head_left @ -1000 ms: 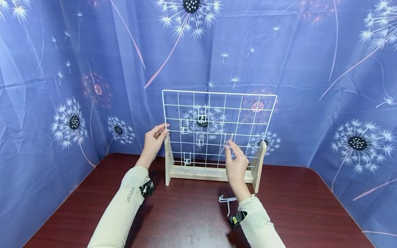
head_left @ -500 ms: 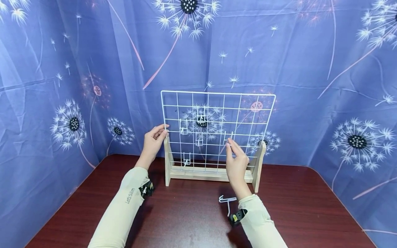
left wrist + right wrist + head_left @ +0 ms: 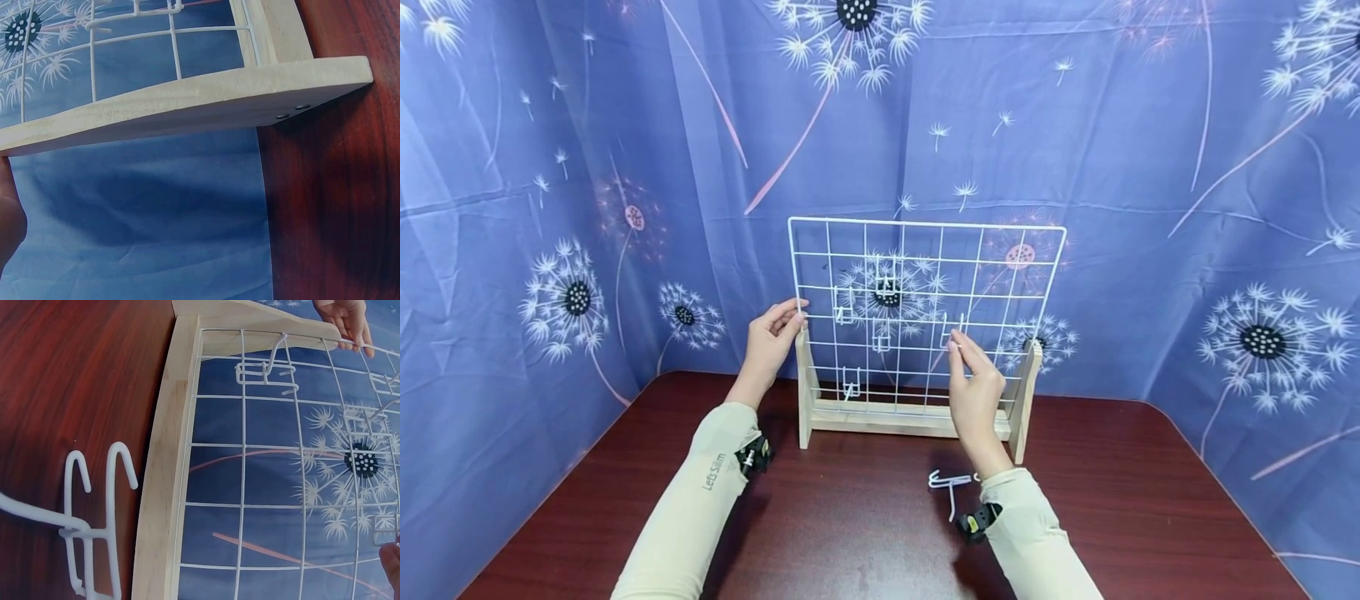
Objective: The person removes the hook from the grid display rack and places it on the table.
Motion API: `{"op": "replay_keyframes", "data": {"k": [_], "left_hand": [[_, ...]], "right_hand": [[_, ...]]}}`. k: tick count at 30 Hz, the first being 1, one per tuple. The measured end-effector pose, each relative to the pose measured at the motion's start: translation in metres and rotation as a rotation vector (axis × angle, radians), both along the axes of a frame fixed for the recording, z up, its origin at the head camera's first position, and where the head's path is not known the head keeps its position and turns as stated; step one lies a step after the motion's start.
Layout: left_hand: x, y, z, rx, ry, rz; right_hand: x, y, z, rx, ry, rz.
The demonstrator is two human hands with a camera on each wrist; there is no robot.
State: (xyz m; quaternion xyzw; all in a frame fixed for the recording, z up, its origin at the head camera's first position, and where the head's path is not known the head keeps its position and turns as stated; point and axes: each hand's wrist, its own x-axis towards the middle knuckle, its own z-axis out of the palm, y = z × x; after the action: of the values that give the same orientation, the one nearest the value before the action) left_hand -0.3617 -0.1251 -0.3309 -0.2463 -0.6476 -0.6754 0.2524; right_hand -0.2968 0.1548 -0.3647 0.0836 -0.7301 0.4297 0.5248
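A white wire grid panel [image 3: 925, 222] stands upright in a wooden stand [image 3: 880, 422]. My left hand [image 3: 767, 340] pinches the panel's left edge just above the wooden upright. Thumb and fingertips of my right hand [image 3: 976, 392] pinch a white wire hook [image 3: 962, 322] at the right half of the grid. Its two prongs show above the fingertips, overlapping the wires; the rest is mostly covered. Several similar hooks hang on the left half, among them one low down [image 3: 852, 388]. Another loose hook [image 3: 951, 482] lies on the table under my right wrist and looms large in the right wrist view.
The dark red wooden table [image 3: 850, 533] extends in front of the stand. Behind and at both sides hangs a blue curtain [image 3: 1120, 317] with dandelion prints. The stand's left upright [image 3: 187, 100] crosses the left wrist view.
My right hand has risen slightly and shifted a little right with the hook in its fingertips. The left hand keeps its grip on the panel's edge.
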Motion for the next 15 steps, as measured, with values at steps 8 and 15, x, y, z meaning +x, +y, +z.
{"op": "replay_keyframes", "data": {"k": [8, 15], "left_hand": [[-0.0012, -0.0013, 0.0017, -0.012, 0.001, -0.002], [0.0009, -0.0015, 0.0000, -0.024, -0.015, 0.004]], "right_hand": [[0.0032, 0.0015, 0.0025, 0.004, 0.013, 0.012], [0.0088, 0.0037, 0.0009, 0.021, -0.003, 0.001]]}}
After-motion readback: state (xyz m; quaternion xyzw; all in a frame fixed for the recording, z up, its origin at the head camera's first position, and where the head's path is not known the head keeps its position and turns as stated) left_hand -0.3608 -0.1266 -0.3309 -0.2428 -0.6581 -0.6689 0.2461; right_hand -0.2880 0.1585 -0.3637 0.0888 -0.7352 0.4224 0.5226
